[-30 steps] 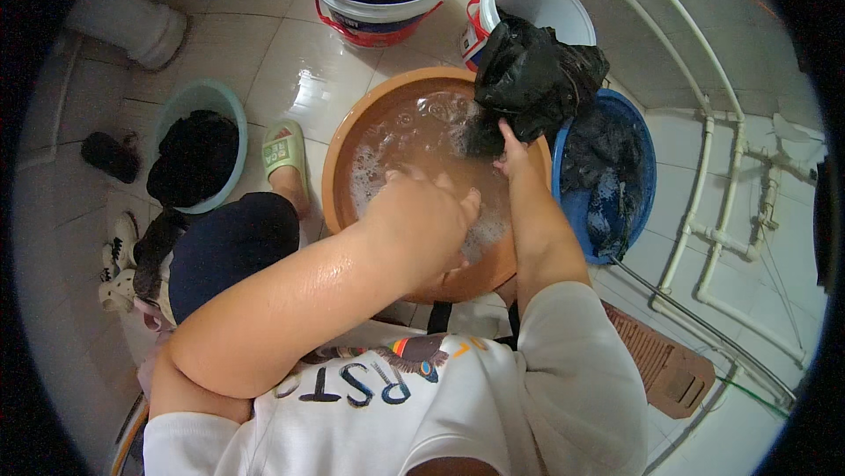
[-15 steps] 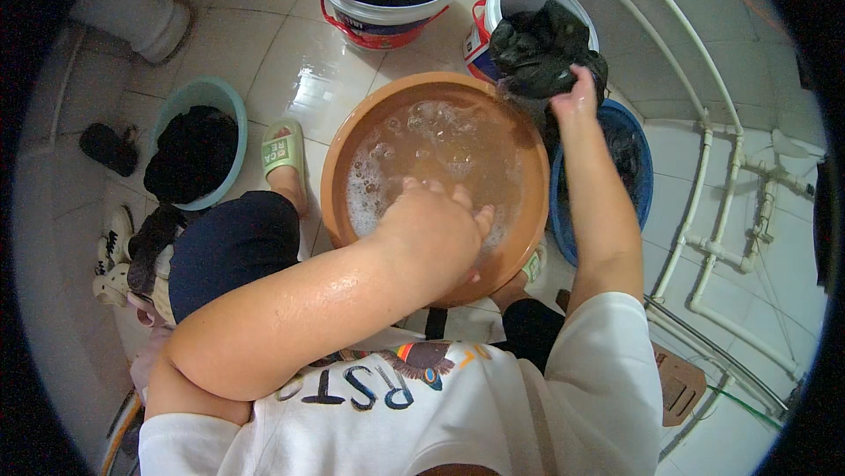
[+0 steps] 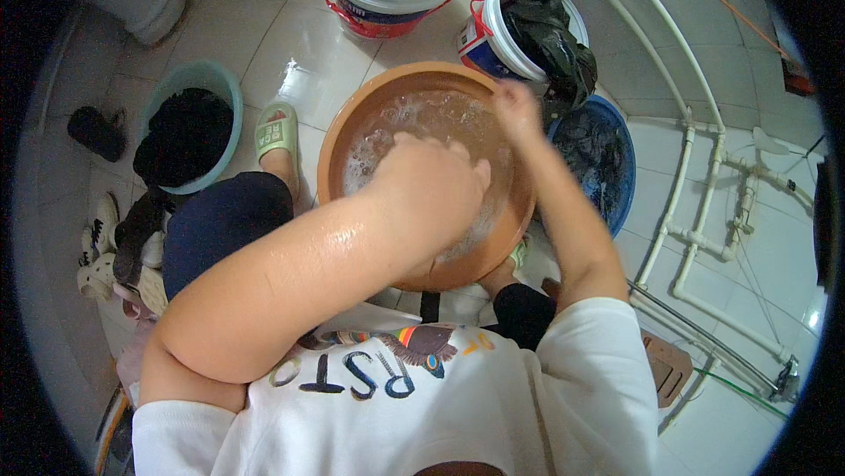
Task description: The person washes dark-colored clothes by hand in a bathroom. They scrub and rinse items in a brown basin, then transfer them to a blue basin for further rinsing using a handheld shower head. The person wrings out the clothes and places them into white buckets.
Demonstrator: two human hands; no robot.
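Observation:
A wide orange-brown basin (image 3: 338,137) of foamy, cloudy water (image 3: 422,111) stands in front of me. My left hand (image 3: 433,179) is over the water, its fingers bent and a little apart, with nothing visible in them. At the basin's far right rim is my right hand (image 3: 518,106), smeared by motion, its fingers hard to make out. Near that hand, a wet dark cloth (image 3: 563,49) hangs from the mouth of a tilted white bucket (image 3: 515,32) with a red handle. Its lower end reaches toward a blue basin (image 3: 627,164) holding more dark cloth.
Another white bucket (image 3: 387,10) full of black cloth stands at the back. On the left is a pale green basin (image 3: 231,93) with black cloth (image 3: 187,137), near several shoes (image 3: 104,221). White pipes (image 3: 715,186) run along the right wall. My slippered foot (image 3: 278,137) is beside the orange-brown basin.
My right hand has let go of the dark cloth at the tilted bucket and moved left to the orange-brown basin's rim. The cloth stays hanging there. My left hand remains over the water.

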